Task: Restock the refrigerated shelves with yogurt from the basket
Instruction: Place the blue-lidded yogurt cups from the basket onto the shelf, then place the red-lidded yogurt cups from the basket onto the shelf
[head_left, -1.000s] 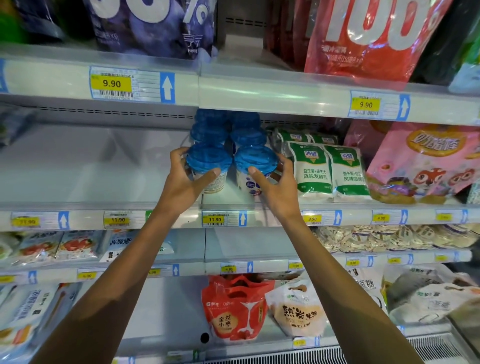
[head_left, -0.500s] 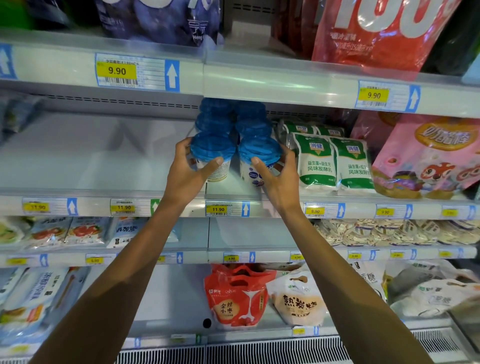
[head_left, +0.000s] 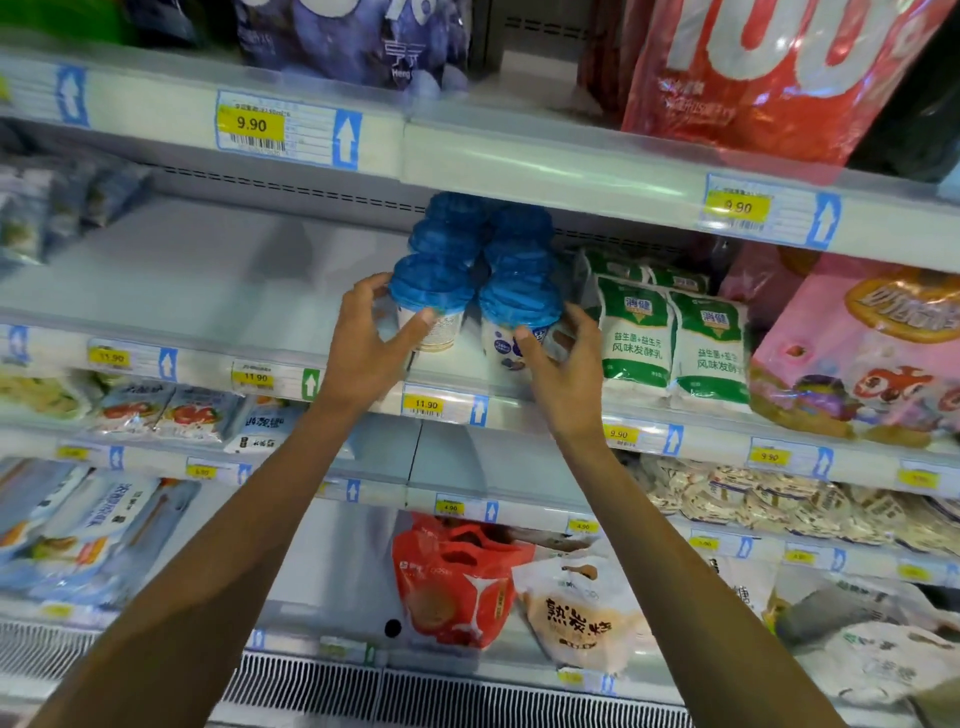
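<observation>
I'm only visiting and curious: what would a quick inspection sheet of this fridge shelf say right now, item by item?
Surface: middle shelf, white, open space left of the cups.
Job's things: blue-lidded yogurt cups in two rows running to the back; basket not in view.
Clutter: nothing seen.
Hands: left hand grips the front left cup; right hand grips the front right cup.
Cables: nothing seen.
Surroundings: green-and-white pouches right of the cups, pink bag further right, price tags on shelf edges, red bag lower down.
</observation>
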